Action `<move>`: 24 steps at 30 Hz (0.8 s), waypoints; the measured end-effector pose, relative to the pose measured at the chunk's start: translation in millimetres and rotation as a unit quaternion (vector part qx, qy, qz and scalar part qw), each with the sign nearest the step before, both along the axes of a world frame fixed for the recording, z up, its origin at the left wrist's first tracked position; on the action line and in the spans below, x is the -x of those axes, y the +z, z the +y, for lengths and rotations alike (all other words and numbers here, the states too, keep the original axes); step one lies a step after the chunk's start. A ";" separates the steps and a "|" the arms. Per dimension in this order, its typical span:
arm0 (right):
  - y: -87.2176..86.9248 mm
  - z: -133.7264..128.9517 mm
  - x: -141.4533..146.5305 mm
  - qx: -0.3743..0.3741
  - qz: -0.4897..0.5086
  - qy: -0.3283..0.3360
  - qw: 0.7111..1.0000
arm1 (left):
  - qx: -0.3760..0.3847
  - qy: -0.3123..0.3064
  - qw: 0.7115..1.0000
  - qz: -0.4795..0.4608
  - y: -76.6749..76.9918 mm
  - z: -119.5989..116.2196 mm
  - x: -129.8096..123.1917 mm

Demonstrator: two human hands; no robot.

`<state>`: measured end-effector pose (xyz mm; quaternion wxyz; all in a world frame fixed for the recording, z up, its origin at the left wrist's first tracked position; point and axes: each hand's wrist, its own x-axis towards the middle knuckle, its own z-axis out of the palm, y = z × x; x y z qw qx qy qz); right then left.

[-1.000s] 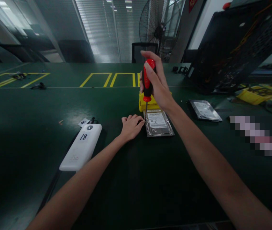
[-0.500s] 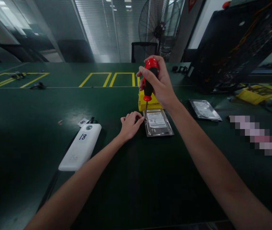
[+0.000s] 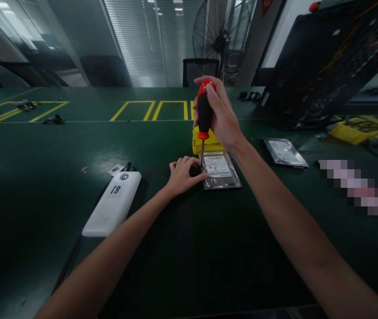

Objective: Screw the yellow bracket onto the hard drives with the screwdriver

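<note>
My right hand (image 3: 220, 113) is wrapped round a red and black screwdriver (image 3: 204, 108), held upright. The screwdriver's tip meets the left edge of a silver hard drive (image 3: 222, 173) with a white label, which lies flat on the table. Beside that edge is my left hand (image 3: 185, 174), thumb and index finger spread apart around the tip, the thumb resting on the drive's corner. A yellow plastic object (image 3: 200, 144) stands against the drive's far end, partly hidden behind my right hand.
On the left lies a white power bank (image 3: 114, 204) marked 18, with a dark cable. A second hard drive (image 3: 285, 152) sits on the right, before a large black metal case (image 3: 325, 66). Further right is a yellow basket (image 3: 355, 131). Yellow tape outlines (image 3: 138, 102) mark the green table.
My left thumb has moved away from the index finger and onto the drive. My right hand has shifted its grip on the screwdriver, which now stands more upright.
</note>
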<state>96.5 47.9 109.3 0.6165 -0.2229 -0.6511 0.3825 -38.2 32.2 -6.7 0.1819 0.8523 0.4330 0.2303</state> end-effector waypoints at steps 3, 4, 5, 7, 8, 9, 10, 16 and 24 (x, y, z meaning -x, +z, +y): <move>0.9 -2.1 -2.5 -0.001 0.000 0.013 1.000 | -0.002 -0.003 1.000 0.003 -0.7 0.6 0.4; 1.3 -2.9 -2.9 -0.003 -0.001 0.017 1.000 | -0.003 -0.003 1.000 0.002 -0.8 0.7 0.6; 1.7 -3.6 -3.0 -0.007 -0.001 0.022 1.000 | -0.003 -0.002 1.000 0.001 -0.9 0.7 0.7; 2.1 -4.3 -2.4 -0.014 -0.001 0.032 0.999 | -0.003 -0.001 1.000 -0.002 -1.2 0.7 0.7; 2.1 -4.3 -1.8 -0.015 -0.001 0.034 0.999 | -0.003 -0.001 1.000 -0.004 -1.4 0.7 0.6; 2.1 -3.9 -1.1 -0.015 -0.003 0.033 0.999 | -0.004 0.000 1.000 -0.005 -1.6 0.6 0.4; 1.9 -3.3 -0.4 -0.013 -0.007 0.028 1.000 | -0.005 0.002 1.000 -0.006 -1.7 0.6 0.1; 0.9 -2.6 1.8 -0.036 -0.048 -0.051 0.997 | -0.005 0.009 1.000 -0.006 -1.7 -0.1 -1.1; 2.1 -5.9 5.3 -0.039 -0.044 0.004 0.998 | 0.005 0.003 1.000 -0.012 1.3 -1.1 -0.9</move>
